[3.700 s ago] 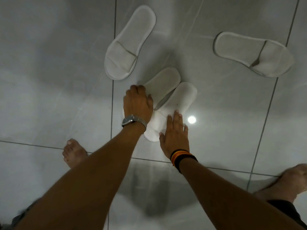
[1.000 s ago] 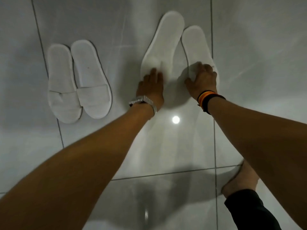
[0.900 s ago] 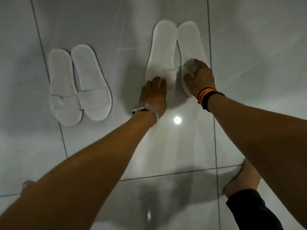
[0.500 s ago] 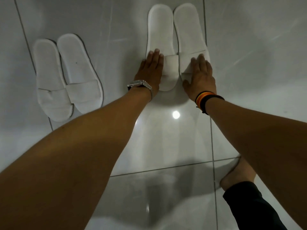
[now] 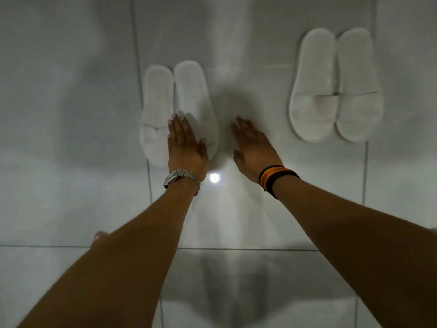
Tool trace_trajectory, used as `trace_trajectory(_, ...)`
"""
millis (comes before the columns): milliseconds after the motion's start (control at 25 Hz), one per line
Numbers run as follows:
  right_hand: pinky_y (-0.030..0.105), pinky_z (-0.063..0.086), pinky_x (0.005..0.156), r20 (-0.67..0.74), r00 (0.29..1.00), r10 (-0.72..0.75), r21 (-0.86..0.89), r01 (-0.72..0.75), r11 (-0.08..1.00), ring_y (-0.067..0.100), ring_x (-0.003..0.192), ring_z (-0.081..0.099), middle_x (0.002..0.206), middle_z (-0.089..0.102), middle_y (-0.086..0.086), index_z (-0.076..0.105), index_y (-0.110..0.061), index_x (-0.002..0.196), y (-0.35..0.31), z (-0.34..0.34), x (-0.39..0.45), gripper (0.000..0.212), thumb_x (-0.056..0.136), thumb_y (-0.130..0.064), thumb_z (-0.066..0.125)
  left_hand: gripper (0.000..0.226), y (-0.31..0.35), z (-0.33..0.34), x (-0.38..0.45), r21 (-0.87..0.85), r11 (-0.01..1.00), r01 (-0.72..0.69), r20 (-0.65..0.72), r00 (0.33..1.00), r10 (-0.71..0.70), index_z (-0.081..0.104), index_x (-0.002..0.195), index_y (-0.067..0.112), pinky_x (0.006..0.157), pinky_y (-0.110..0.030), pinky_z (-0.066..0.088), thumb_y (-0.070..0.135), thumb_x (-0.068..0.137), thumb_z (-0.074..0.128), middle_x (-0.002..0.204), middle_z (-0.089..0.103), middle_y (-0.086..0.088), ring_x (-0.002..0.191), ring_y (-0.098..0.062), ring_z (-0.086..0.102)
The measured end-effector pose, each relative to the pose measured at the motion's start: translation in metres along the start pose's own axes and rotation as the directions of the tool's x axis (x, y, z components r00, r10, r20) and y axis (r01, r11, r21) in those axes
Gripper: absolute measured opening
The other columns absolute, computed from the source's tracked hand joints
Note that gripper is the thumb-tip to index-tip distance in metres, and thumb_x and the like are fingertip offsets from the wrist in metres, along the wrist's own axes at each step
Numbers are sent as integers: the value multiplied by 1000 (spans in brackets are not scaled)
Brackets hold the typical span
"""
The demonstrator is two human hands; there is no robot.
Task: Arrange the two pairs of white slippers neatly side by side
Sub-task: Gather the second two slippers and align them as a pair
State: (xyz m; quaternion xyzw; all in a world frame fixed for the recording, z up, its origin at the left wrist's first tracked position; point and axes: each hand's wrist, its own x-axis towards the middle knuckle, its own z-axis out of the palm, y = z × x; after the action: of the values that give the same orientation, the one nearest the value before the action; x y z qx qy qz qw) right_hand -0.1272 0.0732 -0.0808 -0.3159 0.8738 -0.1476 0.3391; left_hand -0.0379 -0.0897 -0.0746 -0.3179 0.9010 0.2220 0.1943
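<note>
Two pairs of white slippers lie on the grey tiled floor, each pair side by side with toes toward me. The left pair [image 5: 176, 110] sits at centre left; the right pair [image 5: 335, 86] sits farther back at upper right. My left hand [image 5: 185, 145], with a metal watch, is flat with fingers together, over the toe ends of the left pair; touching or hovering cannot be told. My right hand [image 5: 254, 144], with a striped wristband, is flat over bare floor between the pairs, holding nothing.
Glossy grey floor tiles [image 5: 71, 114] with dark grout lines surround the slippers. A bright light reflection [image 5: 214, 178] shines between my wrists. A toe of my foot [image 5: 100, 237] shows at lower left.
Both hands have left the right pair, which now lies aligned, and moved left. My left hand is now over the left pair. The view has shifted left.
</note>
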Motion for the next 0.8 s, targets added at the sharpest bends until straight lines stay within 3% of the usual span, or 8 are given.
trace_trajectory(120,53,15,123,82,995,62,-13,-61,998,29,155,1,168,-5,12,11,-12,158,-74,45,40,72,97,-23,47,69,-79,-10,-1,-52,999,-13,114,993,19,-3,158,5,127,-41,9,30,105,33,167,-6,-12,155,-28,-6)
trace_trajectory(280,59,5,122,107,993,53,-112,-41,993,29,155,-5,168,-10,12,4,-14,159,-153,86,70,77,94,-21,46,67,-162,-34,12,-115,991,64,54,997,-58,-1,159,8,127,-39,7,35,107,32,167,-9,-9,155,-25,-8)
trace_trajectory(400,64,2,120,119,990,72,-111,-59,992,29,154,-9,167,-13,10,0,-17,159,-200,110,83,79,95,-19,45,67,-217,-59,22,-62,998,29,78,997,-24,-1,159,12,126,-36,8,41,107,29,168,-8,-5,155,-21,-6)
trace_trajectory(640,72,2,116,161,984,71,-139,-49,989,30,154,-14,167,-15,6,-3,-22,159,-237,121,93,78,96,-25,44,68,-254,-88,34,-33,997,71,152,986,-65,-1,160,15,126,-37,11,45,106,27,168,-9,0,155,-16,-5)
trace_trajectory(800,70,7,117,161,987,32,-118,-13,993,28,155,-7,168,-9,5,0,-19,159,-226,113,93,80,95,-26,48,69,-248,-90,32,-33,996,86,167,983,-80,-2,160,15,124,-38,15,46,106,27,168,-10,0,155,-17,-4)
